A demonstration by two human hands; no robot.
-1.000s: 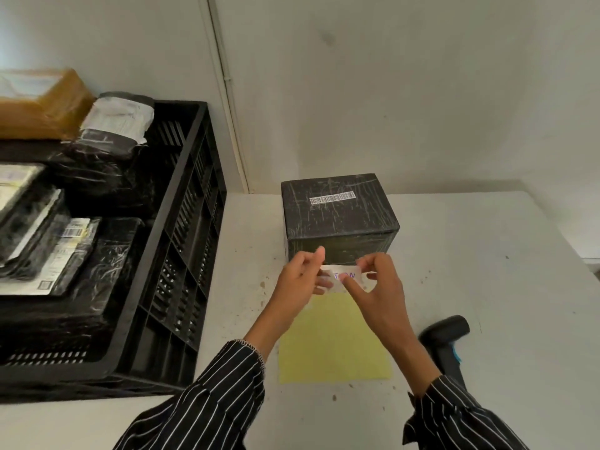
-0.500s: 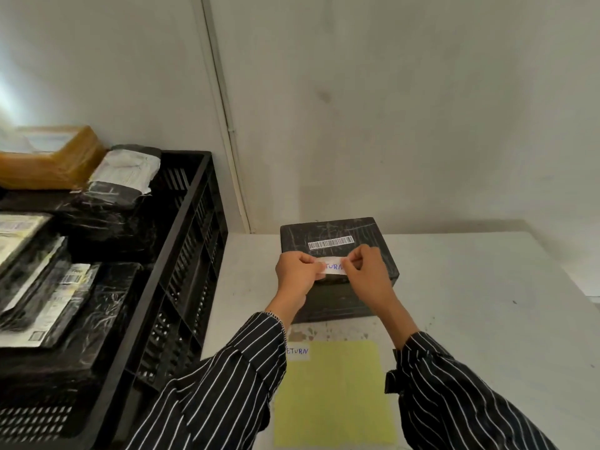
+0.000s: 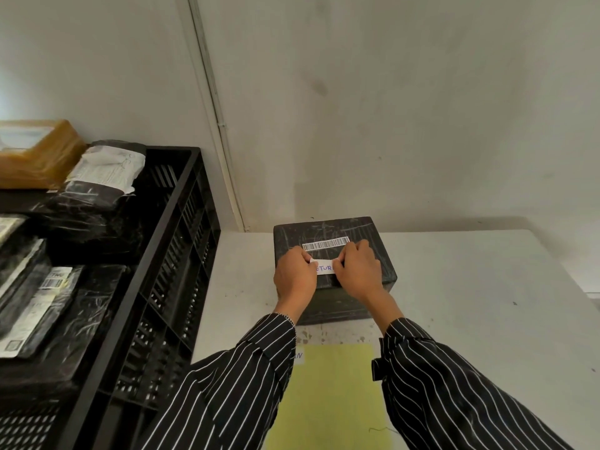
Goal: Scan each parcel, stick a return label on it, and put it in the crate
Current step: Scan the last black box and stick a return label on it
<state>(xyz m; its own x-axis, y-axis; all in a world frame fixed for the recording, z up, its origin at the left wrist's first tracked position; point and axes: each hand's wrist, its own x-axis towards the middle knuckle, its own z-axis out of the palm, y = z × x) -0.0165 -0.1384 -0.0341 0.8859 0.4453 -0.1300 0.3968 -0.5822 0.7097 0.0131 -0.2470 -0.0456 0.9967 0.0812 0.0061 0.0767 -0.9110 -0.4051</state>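
A black wrapped box parcel (image 3: 373, 232) stands on the white table, a white barcode strip (image 3: 325, 244) across its top. Just below the barcode lies a white return label (image 3: 325, 266) with blue handwriting. My left hand (image 3: 294, 277) pinches the label's left end and my right hand (image 3: 358, 270) pinches its right end, both resting on the parcel's top. The label lies flat against the parcel between my fingers. The black plastic crate (image 3: 168, 254) stands to the left and holds several wrapped parcels.
A yellow backing sheet (image 3: 334, 394) lies on the table near me, with one more white label (image 3: 298, 356) at its upper left. A tan box (image 3: 35, 151) sits at the crate's far left. White table surface (image 3: 470, 303) stretches to the right; the wall is close behind.
Both hands carried the label from above the yellow sheet up onto the parcel's top and lowered it below the barcode. My head has tilted up, and the scanner has dropped out of view.
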